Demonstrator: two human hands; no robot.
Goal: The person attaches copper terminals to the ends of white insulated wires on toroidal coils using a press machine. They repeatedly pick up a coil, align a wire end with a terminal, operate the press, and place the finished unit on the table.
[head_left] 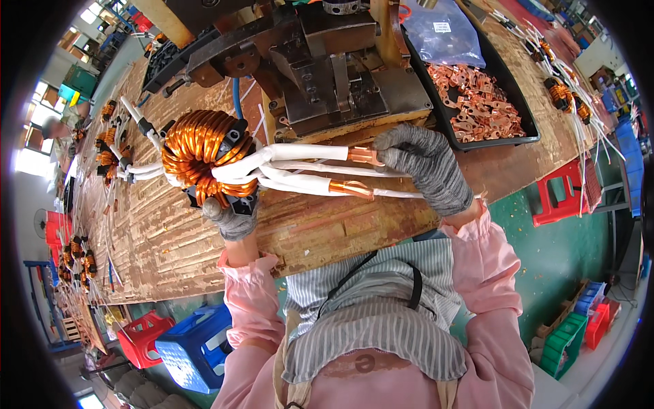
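Note:
A toroidal coil [208,146] of thick copper wire is raised over the wooden bench, with white-sleeved leads running out both sides. My left hand [234,219], in a grey glove, grips its near underside; the coil hides most of the fingers. In a matching glove, my right hand [426,167] pinches a copper lug [364,156] at the end of the upper sleeved lead [306,151]. Below it, another lead ends in bare copper strands [352,188]. Thinner white leads [395,193] pass toward and under my right hand.
A dark metal press [327,75] stands just beyond the coil. Right of it, a black tray [494,141] holds many copper lugs [480,105] and a clear plastic bag [446,34]. More coils [562,95] lie at both bench sides. Red [560,194] and blue stools [194,347] stand below.

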